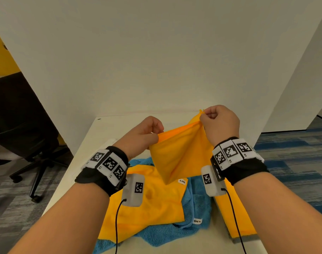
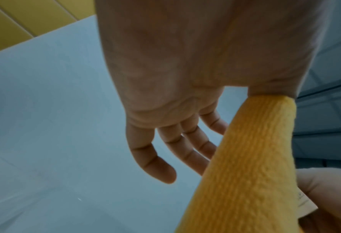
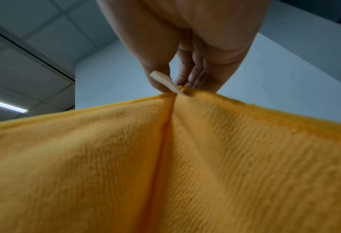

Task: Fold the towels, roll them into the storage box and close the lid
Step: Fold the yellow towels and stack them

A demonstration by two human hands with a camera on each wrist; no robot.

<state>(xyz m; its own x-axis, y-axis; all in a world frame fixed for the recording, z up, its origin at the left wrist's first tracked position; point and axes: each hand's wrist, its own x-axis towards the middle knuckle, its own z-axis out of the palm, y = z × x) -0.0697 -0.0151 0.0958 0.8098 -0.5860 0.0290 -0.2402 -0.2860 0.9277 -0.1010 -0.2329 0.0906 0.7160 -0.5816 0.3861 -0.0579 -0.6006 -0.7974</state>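
I hold an orange towel (image 1: 180, 151) in the air above the table, its lower corner hanging down. My left hand (image 1: 147, 132) pinches its left corner between thumb and forefinger; the other fingers (image 2: 157, 164) hang loosely. My right hand (image 1: 219, 121) pinches the raised right corner, and a small white tag (image 3: 164, 81) sticks out beside that pinch. The orange towel (image 3: 165, 165) fills the right wrist view and shows as a narrow strip of orange towel (image 2: 245, 165) in the left wrist view. Another orange towel (image 1: 149, 204) lies flat over a blue towel (image 1: 176, 233). No storage box is in view.
The pale table (image 1: 109, 132) ends at a white partition wall (image 1: 156, 61) behind and to the right. More orange cloth (image 1: 235, 217) lies at the table's right edge. An office chair (image 1: 26, 125) stands on the carpet to the left.
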